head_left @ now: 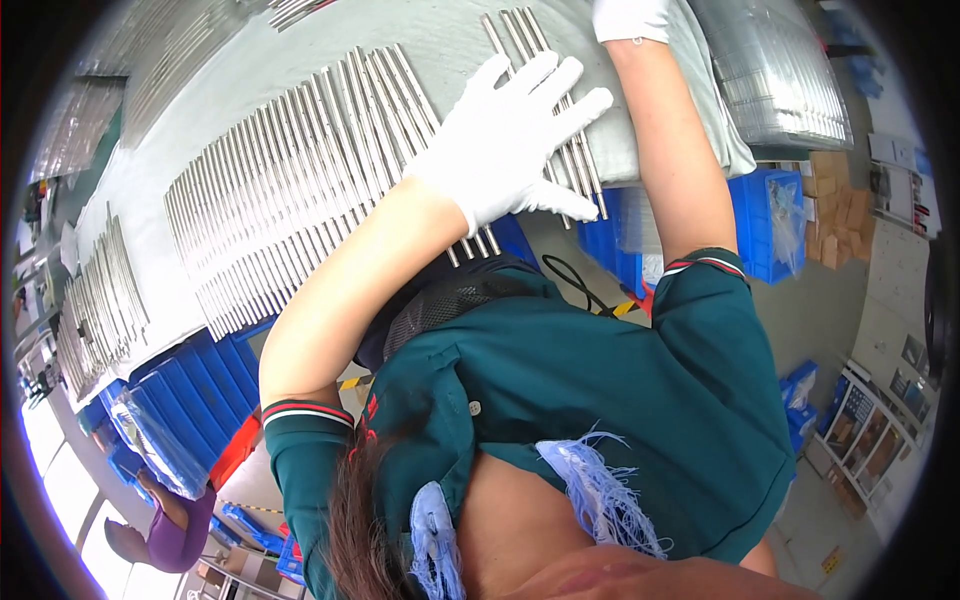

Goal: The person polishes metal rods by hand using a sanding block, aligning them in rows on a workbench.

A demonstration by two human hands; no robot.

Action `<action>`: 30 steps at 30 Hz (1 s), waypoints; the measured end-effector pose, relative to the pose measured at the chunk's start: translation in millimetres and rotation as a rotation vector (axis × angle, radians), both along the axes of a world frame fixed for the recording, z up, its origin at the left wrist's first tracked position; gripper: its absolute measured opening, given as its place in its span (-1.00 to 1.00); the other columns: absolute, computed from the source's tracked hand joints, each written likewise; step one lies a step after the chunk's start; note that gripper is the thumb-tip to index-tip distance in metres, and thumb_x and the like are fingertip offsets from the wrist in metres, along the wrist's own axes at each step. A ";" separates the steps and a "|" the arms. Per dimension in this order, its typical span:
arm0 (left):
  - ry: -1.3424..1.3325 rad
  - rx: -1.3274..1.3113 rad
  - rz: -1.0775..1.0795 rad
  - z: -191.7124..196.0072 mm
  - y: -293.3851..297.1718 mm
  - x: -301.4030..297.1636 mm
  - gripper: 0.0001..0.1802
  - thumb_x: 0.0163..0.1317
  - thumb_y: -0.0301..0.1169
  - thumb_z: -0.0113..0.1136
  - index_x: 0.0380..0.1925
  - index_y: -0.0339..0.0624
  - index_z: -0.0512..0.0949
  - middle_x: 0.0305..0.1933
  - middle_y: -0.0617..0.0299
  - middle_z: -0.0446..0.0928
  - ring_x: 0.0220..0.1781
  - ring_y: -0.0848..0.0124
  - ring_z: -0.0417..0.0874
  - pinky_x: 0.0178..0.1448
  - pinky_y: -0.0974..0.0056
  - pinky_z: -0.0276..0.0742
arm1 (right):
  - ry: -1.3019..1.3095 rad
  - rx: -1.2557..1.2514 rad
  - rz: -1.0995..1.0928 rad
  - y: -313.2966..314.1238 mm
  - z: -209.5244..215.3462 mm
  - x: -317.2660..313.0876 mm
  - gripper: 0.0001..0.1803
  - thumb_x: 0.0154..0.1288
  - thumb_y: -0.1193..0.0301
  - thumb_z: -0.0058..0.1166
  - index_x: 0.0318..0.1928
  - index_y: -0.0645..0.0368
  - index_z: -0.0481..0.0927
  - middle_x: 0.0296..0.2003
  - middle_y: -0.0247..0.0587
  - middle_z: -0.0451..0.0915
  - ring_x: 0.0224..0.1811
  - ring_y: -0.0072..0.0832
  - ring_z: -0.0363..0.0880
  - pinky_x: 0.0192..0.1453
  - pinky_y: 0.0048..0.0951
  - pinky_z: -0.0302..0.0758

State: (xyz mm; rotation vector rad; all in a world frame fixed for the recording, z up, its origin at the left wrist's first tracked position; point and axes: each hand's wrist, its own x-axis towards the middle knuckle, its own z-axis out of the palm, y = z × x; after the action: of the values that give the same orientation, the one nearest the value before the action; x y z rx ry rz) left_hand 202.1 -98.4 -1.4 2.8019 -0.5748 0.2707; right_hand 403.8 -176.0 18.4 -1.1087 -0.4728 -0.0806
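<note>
Along the far left of the grey tabletop (440, 40), a small batch of thin metal rods (100, 300) lies side by side, well apart from the main spread. Further right, a long row of silver rods (290, 190) covers the cloth, each one slim, straight and bright, packed edge to edge and slanting up to the right, their near ends reaching the tabletop's edge above blue plastic crates (200, 390). Next comes the left hand (515, 135) in a white glove, laid flat with its fingers (575, 110) spread wide; its grip is open and closes on nothing, the palm pressing on a short group of the same rods (580, 165) that pokes out under the thumb and over the edge. To the right, the right hand (632, 18), also gloved in white, rests on the cloth near the picture's upper rim; it is cut off there, so its grip cannot be told.
</note>
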 end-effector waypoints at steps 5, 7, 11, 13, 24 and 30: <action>0.060 0.059 0.014 3.4 14.5 -11.0 0.12 0.04 0.48 0.12 0.51 0.05 0.32 0.55 -0.05 0.30 0.60 -0.01 0.26 0.63 -0.16 0.08 | -0.008 0.009 -0.011 -0.4 -3.2 4.7 -0.39 0.51 0.38 0.20 0.47 0.21 0.36 0.29 -0.21 0.51 0.26 -0.43 0.52 0.27 -0.44 0.52; 0.092 0.105 0.072 11.0 22.7 -26.9 0.12 0.04 0.49 0.12 0.50 0.03 0.33 0.55 -0.04 0.31 0.60 -0.01 0.26 0.63 -0.16 0.07 | -0.081 0.013 -0.025 -0.2 -4.9 7.8 -0.40 0.51 0.38 0.20 0.46 0.23 0.36 0.30 -0.21 0.51 0.28 -0.43 0.51 0.30 -0.44 0.51; 0.133 0.064 0.164 24.2 19.3 -64.3 0.12 -0.02 0.37 0.28 0.49 -0.02 0.35 0.52 -0.04 0.34 0.58 -0.02 0.28 0.61 -0.17 0.09 | -0.109 -0.025 -0.055 0.1 -9.4 12.5 -0.39 0.50 0.39 0.21 0.46 0.26 0.36 0.30 -0.20 0.51 0.30 -0.41 0.49 0.32 -0.44 0.49; 0.131 -0.008 0.153 24.6 8.5 -75.2 0.07 -0.05 0.20 0.44 0.46 -0.03 0.37 0.49 -0.03 0.35 0.57 -0.03 0.29 0.60 -0.16 0.11 | -0.103 -0.030 -0.043 0.5 -11.4 13.4 -0.38 0.50 0.39 0.21 0.47 0.26 0.35 0.30 -0.19 0.51 0.30 -0.41 0.49 0.32 -0.44 0.49; 0.098 -0.148 -0.017 2.8 -2.1 -85.4 -0.09 0.00 0.02 0.51 0.35 -0.10 0.44 0.41 0.07 0.43 0.54 0.09 0.32 0.62 -0.09 0.13 | -0.138 -0.129 -0.083 2.4 -14.4 9.8 -0.35 0.49 0.35 0.22 0.50 0.20 0.33 0.31 -0.18 0.50 0.27 -0.41 0.52 0.20 -0.45 0.58; 0.109 -0.126 0.122 0.0 10.0 -104.1 0.01 -0.09 0.07 0.52 0.42 0.00 0.40 0.47 0.09 0.41 0.55 0.08 0.33 0.61 -0.09 0.16 | -0.131 -0.192 -0.108 3.4 -10.9 4.9 -0.37 0.51 0.33 0.20 0.49 0.21 0.35 0.32 -0.18 0.50 0.30 -0.41 0.51 0.25 -0.45 0.54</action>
State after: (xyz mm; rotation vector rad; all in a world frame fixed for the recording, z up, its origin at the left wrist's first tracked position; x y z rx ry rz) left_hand 98.0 -88.5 -1.4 2.7132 -0.3503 0.1710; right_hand 408.6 -172.5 7.5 -1.3223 -0.5456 -0.2064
